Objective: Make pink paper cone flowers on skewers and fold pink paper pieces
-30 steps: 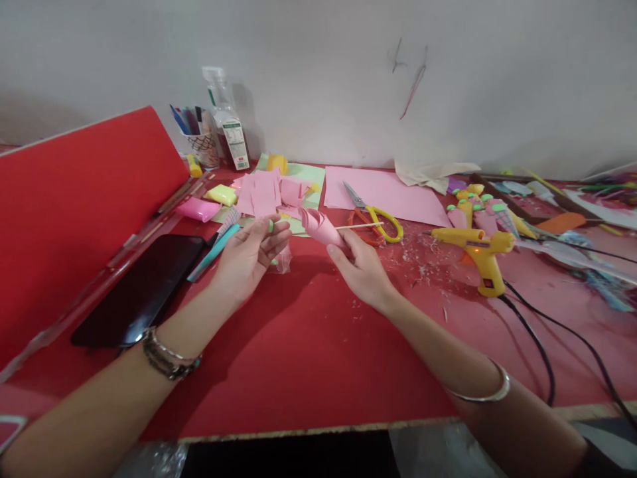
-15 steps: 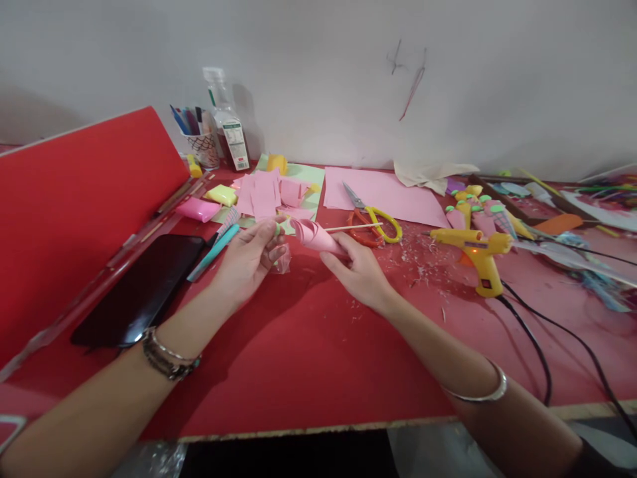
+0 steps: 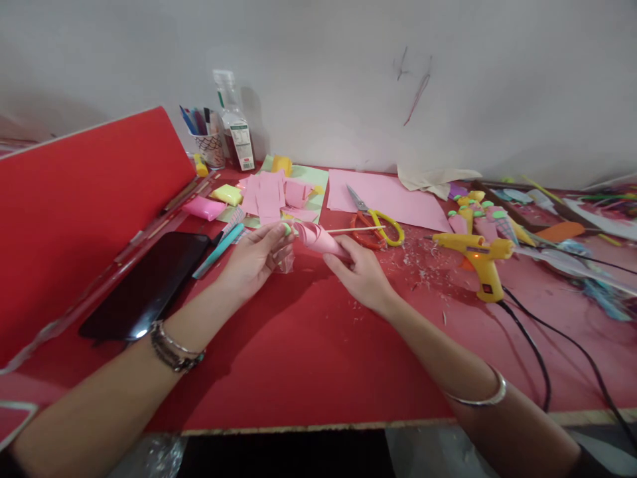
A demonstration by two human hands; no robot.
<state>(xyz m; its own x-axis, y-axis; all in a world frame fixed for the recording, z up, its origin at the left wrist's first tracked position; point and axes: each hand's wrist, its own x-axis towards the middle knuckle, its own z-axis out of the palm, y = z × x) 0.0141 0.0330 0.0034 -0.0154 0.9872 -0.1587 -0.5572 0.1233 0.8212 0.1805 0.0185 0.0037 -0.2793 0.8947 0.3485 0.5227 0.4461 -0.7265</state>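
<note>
My right hand (image 3: 361, 273) grips a rolled pink paper cone (image 3: 318, 239) with a thin wooden stick (image 3: 355, 230) running out of its narrow end to the right. My left hand (image 3: 255, 257) is just left of the cone's wide mouth, its fingertips pinching a small green piece (image 3: 287, 229) at the rim. A bit of clear plastic (image 3: 285, 259) sits under the left fingers. Both hands hover low over the red table (image 3: 298, 352).
Scissors (image 3: 374, 221) lie on a pink sheet (image 3: 388, 196) behind the hands; cut pink squares (image 3: 271, 191) are stacked further left. A yellow glue gun (image 3: 475, 255) with black cable stands right, beside finished cones (image 3: 480, 219). A black phone (image 3: 149, 285), a red board (image 3: 84, 199) and a pen cup (image 3: 212, 147) are on the left.
The left hand has brought the green piece from beside the cone up to its mouth. The right hand tilted the cone slightly toward the left. The view shifted a little.
</note>
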